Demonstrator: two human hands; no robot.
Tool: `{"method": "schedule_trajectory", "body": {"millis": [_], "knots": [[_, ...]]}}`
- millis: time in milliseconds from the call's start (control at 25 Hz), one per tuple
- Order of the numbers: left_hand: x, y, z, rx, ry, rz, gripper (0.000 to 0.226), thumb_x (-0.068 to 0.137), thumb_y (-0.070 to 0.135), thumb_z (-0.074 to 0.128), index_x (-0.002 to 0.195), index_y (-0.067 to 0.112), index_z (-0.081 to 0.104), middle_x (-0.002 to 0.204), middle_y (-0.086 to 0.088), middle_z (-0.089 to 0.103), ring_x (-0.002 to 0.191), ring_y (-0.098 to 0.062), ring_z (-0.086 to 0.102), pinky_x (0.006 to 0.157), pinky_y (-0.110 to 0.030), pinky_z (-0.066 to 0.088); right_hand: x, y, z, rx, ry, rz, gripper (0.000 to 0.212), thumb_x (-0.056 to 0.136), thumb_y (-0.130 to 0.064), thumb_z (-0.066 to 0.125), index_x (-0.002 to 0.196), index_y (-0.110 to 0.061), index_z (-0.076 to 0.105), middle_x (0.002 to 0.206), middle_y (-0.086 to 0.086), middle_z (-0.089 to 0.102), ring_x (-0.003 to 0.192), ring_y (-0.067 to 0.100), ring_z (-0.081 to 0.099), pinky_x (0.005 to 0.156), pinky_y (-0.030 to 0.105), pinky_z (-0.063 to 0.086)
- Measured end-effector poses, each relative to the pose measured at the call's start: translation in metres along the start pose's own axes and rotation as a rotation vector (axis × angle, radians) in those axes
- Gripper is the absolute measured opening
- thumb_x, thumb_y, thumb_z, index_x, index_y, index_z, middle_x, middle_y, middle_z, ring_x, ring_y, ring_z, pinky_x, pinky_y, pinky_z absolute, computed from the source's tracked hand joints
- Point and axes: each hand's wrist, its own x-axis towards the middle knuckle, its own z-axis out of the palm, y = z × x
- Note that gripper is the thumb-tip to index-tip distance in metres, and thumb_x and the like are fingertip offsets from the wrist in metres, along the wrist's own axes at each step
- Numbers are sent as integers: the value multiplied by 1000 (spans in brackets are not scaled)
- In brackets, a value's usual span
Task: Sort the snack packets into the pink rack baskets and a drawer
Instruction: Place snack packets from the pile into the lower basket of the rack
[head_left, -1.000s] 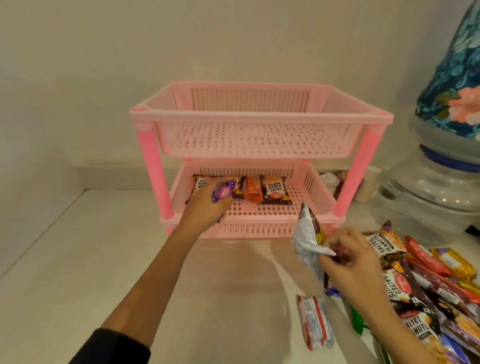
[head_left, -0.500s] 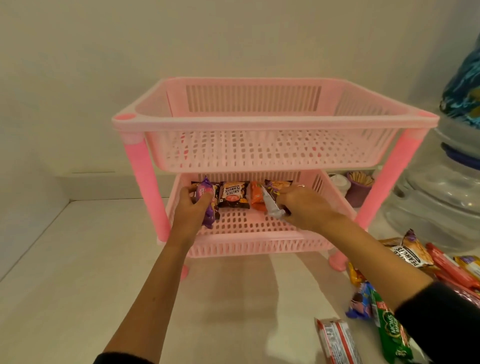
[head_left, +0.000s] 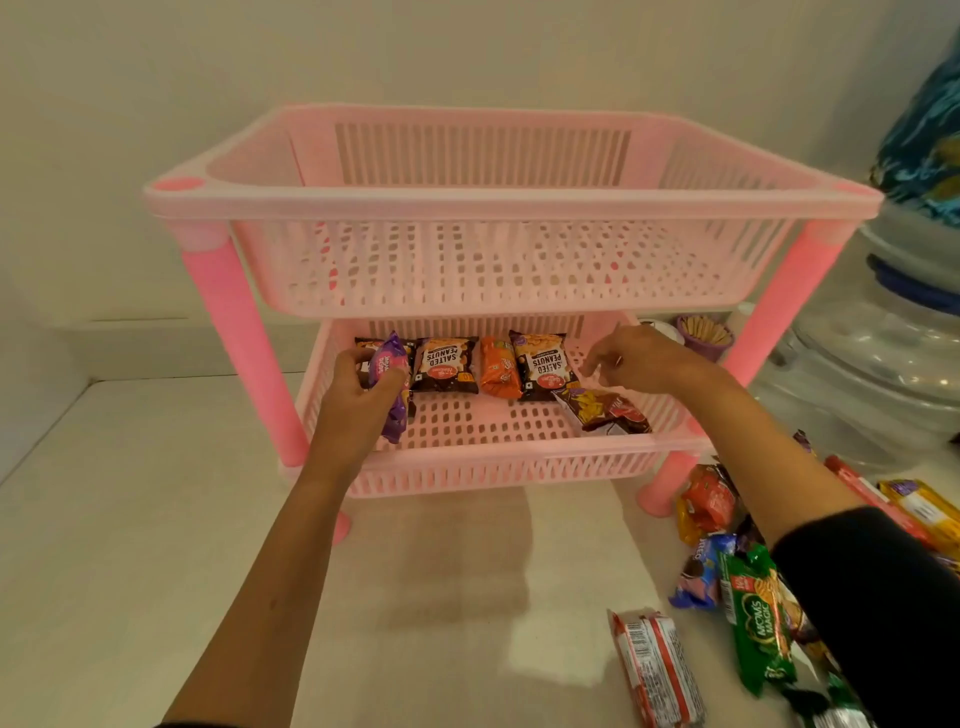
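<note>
A pink two-tier rack (head_left: 509, 200) stands on the counter. Its lower basket (head_left: 498, 460) holds a row of packets: salted peanuts (head_left: 445, 365), an orange packet (head_left: 498, 368) and another salted peanuts packet (head_left: 543, 364). My left hand (head_left: 358, 387) reaches into the lower basket at the left and grips a purple packet (head_left: 394, 389). A brown snack packet (head_left: 602, 410) lies on the basket floor at the right, just below my right hand (head_left: 639, 361), whose fingers hang loosely curled above it and hold nothing. The upper basket (head_left: 519, 270) has nothing in it.
Loose snack packets lie on the counter at the right: a red-and-white one (head_left: 657, 670), a green one (head_left: 761, 618), a blue one (head_left: 698, 571), red and yellow ones (head_left: 709, 501). A water dispenser jar (head_left: 893, 353) stands at the far right, a small cup of sticks (head_left: 704, 335) behind the rack.
My right hand carried the brown packet from the counter pile into the lower basket and let it go. My left hand keeps hold of the purple packet at the basket's left. The camera moved closer.
</note>
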Motion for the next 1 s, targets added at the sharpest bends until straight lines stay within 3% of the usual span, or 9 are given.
{"method": "schedule_trajectory", "body": {"millis": [120,200,320,440,520,600,760,920,1000], "knots": [[-3,-1,0,29,-4,-2,23,91,26,59,112,22,49,67,0,60,45,-16,57,43,-33,51,11,3,20,30,-289,110,15,80,-1,70,86,-13,65,75,0,61,65,15,61,52,22,52],[-4,-2,0,66,-8,-3,25,90,28,60,112,25,49,74,0,62,47,-13,60,44,-32,52,15,5,34,60,-386,139,22,78,-4,73,83,-18,56,79,3,59,65,15,60,43,19,50],[-2,-4,-1,127,-10,3,24,89,33,60,110,32,48,86,1,63,57,-13,64,49,-32,55,19,8,39,49,-297,131,31,74,-15,79,92,-18,54,99,7,57,76,19,57,49,22,49],[0,-7,0,146,-11,4,24,88,35,61,109,34,48,89,1,63,61,-16,65,54,-34,55,20,12,36,-26,-109,150,56,77,-39,74,121,-15,50,127,14,48,101,26,51,60,26,42],[1,-8,0,146,-8,6,26,87,37,61,110,35,48,90,2,64,66,-19,66,59,-36,54,22,15,40,-85,-155,258,78,78,-56,66,140,-19,35,143,19,34,127,34,38,82,37,43],[1,-9,0,159,-3,10,26,87,37,61,110,36,48,91,4,64,69,-19,66,60,-35,54,22,16,51,-143,-251,338,93,74,-61,66,147,-23,22,148,21,25,136,37,26,97,43,38],[-1,-9,2,156,-9,17,26,87,37,61,110,36,48,91,5,64,71,-19,66,62,-36,53,20,18,65,-92,-173,408,86,70,-49,69,139,-16,31,130,17,43,121,35,41,72,33,38],[0,-7,3,168,-8,20,28,88,37,60,112,35,47,94,7,62,79,-17,67,67,-37,55,15,14,60,-69,-79,441,88,68,-36,75,139,-15,28,140,24,26,114,38,49,69,33,41],[-1,-7,3,173,-8,28,27,88,37,60,111,36,46,93,8,62,79,-15,66,66,-35,54,11,11,49,-112,-93,417,89,73,-38,73,143,-14,23,146,24,20,121,40,45,78,37,44]]}}
